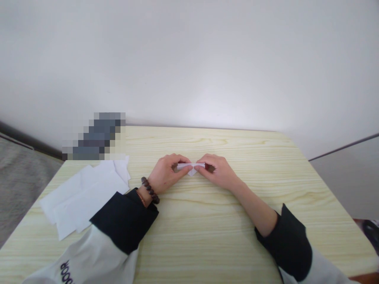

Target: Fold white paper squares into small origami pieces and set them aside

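A small folded piece of white paper lies on the pale wooden table, near the middle. My left hand pinches its left end, fingers curled. My right hand pinches the right end the same way. Both hands rest on the tabletop, thumbs meeting at the paper. A dark bead bracelet sits on my left wrist. Both sleeves are dark at the cuff and white above.
Several white paper sheets lie overlapping at the table's left side. A blurred grey object stands at the back left edge. A plain white wall rises behind the table. Grey floor shows to the left and right.
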`<action>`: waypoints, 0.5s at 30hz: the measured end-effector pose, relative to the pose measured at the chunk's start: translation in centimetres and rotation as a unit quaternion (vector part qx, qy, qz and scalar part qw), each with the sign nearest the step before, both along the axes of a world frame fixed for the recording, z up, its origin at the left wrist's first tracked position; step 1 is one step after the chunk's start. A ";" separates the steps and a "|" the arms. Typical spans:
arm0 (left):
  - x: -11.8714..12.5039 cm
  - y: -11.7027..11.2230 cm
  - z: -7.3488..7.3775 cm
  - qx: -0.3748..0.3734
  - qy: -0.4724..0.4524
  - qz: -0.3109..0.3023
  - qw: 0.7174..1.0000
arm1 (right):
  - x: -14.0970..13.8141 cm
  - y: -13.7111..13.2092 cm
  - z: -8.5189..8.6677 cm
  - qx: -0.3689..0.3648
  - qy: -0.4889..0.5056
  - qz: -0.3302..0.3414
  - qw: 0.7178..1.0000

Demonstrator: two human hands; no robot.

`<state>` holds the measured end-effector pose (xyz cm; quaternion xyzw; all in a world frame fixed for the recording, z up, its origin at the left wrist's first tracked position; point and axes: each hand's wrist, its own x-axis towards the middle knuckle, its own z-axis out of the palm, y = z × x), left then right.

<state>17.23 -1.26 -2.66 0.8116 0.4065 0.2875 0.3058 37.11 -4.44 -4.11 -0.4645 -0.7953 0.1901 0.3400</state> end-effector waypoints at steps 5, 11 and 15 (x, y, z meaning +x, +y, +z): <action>0.0 0.0 -0.2 0.001 0.005 0.003 1.000 | -0.3 -0.3 0.0 0.032 -0.012 0.013 0.999; 0.3 -0.2 -0.2 -0.011 -0.001 0.025 1.000 | -0.5 -0.2 0.1 0.036 0.010 0.015 0.999; 0.3 -0.2 -0.2 0.013 0.026 0.057 0.998 | -0.2 -0.1 0.2 0.022 0.047 -0.004 0.999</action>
